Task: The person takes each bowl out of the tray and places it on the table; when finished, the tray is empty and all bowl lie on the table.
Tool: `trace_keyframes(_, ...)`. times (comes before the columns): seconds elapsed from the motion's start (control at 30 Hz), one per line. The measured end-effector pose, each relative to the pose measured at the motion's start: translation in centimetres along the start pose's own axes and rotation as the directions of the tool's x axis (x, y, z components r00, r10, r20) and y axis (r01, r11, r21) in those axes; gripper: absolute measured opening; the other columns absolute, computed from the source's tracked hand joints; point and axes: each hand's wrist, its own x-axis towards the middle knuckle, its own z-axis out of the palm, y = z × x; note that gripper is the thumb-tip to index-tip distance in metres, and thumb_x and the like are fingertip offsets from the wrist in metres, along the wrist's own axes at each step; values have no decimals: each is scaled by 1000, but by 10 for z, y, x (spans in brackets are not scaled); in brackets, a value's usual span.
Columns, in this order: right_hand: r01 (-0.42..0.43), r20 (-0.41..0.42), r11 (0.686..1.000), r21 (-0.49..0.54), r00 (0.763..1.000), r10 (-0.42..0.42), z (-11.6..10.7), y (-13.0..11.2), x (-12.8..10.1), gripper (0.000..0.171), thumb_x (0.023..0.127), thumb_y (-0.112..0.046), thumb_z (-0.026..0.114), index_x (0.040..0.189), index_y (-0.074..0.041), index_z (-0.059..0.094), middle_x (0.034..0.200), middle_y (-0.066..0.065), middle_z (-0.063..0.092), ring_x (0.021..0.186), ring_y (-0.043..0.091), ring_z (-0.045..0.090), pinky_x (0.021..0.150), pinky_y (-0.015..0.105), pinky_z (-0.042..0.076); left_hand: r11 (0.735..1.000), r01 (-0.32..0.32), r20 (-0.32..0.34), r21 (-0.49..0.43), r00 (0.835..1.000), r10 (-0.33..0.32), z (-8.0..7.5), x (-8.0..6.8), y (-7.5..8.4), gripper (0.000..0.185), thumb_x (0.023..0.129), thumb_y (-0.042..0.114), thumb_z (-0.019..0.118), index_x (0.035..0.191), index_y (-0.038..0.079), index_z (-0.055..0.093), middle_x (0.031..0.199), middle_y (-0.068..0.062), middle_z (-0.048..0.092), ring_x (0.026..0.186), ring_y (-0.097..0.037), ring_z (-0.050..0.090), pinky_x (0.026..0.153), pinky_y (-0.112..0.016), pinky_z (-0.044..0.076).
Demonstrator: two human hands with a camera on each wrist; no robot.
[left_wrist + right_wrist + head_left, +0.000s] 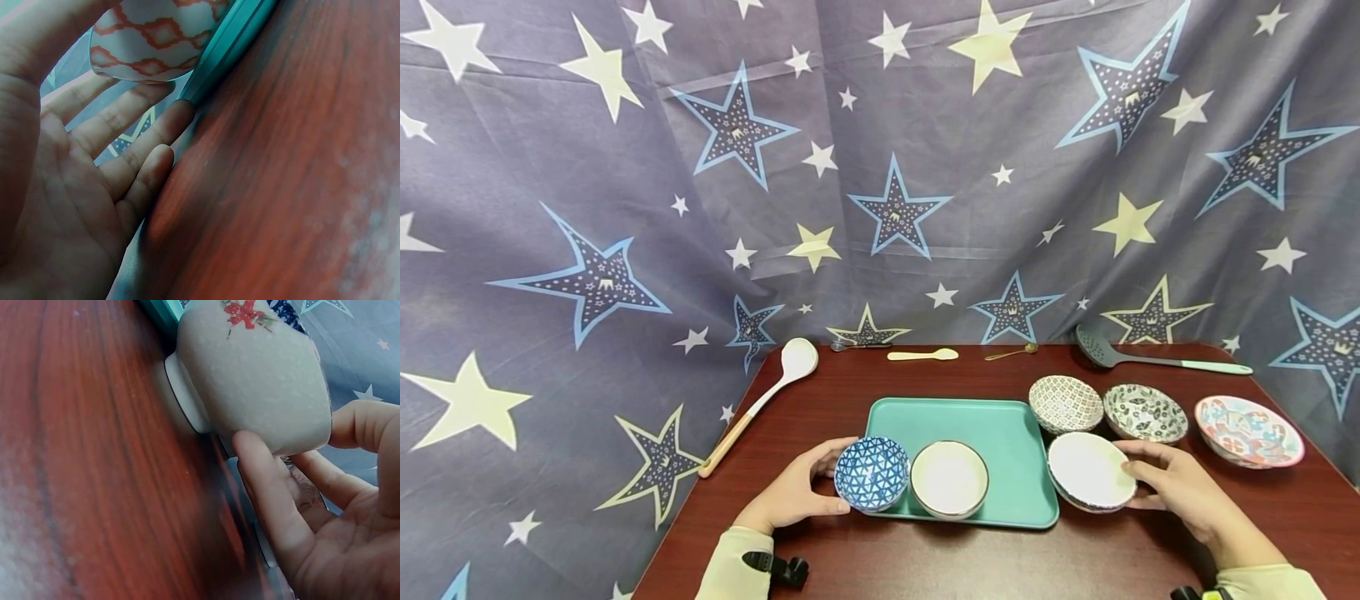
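Observation:
At the tray's left end, my left hand [801, 490] holds a bowl with a blue-and-white triangle pattern inside [871, 473]. The thumb is at the near rim and the fingers reach round the far side. In the left wrist view, that bowl's outside [153, 40] is white with orange-red bands. My right hand [1172, 492] grips a white bowl [1088, 468] by its right side, thumb over the rim, just off the tray's right edge. A red flower marks its outside [256, 381] in the right wrist view. Between them, a cream bowl [950, 479] sits on the teal tray [1007, 425].
Behind the right hand stand a lattice-patterned bowl [1066, 404], a leaf-patterned bowl [1146, 414] and a pink-and-blue bowl [1249, 431]. A grey slotted spoon [1097, 346] lies at the back right, a white ladle [797, 360] at the left. Small spoons, including a cream one [922, 355], line the back edge.

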Motion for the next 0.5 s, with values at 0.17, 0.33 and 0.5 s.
trace_keyframes(0.17,62,-62,997,-56,996,-65,0,-3,-3,29,105,-8,62,131,3,67,104,-3,72,83,16,73,70,42,63,1000,3,1,-10,1000,-3,0,0,0,88,84,10,88,159,11,43,147,-10,58,121,-32,63,101,-35,52)
trace_keyframes(0.33,113,-122,988,-106,985,-126,-2,-6,-4,39,105,-11,65,134,14,60,107,-14,73,89,11,75,73,36,63,1000,17,-8,-2,1000,-17,0,0,-1,88,83,10,88,159,12,44,148,-7,58,122,-31,62,102,-33,51)
trace_keyframes(0.5,167,-157,959,-231,966,-206,0,-8,-4,41,103,-12,68,133,15,61,108,-9,74,95,0,69,77,24,59,1000,18,-6,-5,1000,-18,0,0,-2,88,83,9,88,159,11,43,147,-8,59,121,-32,63,101,-33,51)
